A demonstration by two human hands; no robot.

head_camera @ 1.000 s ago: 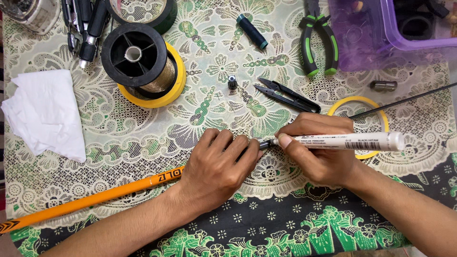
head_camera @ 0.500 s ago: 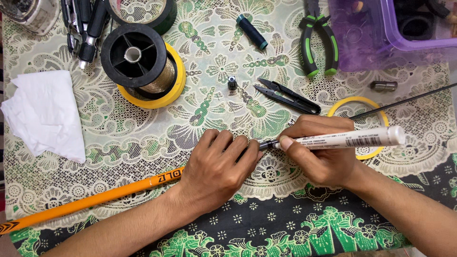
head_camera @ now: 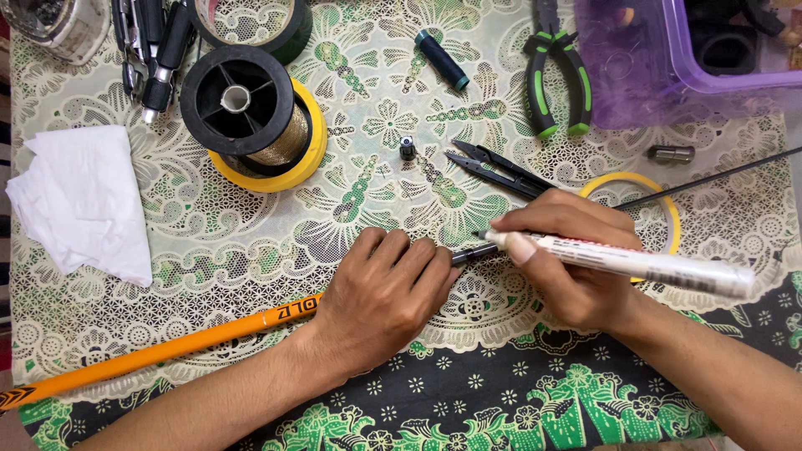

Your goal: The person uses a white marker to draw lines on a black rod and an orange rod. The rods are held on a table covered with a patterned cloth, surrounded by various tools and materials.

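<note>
The left hand (head_camera: 380,292) lies palm-down, fingers clamped over the orange rod (head_camera: 159,351), which runs across the counter (head_camera: 251,242) toward 8 o'clock. The right hand (head_camera: 568,267) is clamped on a white marker pen (head_camera: 635,263), its tip touching the rod's dark end (head_camera: 472,252) just beside the left fingertips. A black spool (head_camera: 246,108) on a yellow ring lies at 11 o'clock, green-handled pliers (head_camera: 555,75) at 1 o'clock.

A table (head_camera: 50,392) under a white lace cloth (head_camera: 209,276) over green flowery fabric (head_camera: 501,409). Soft, even light.
</note>
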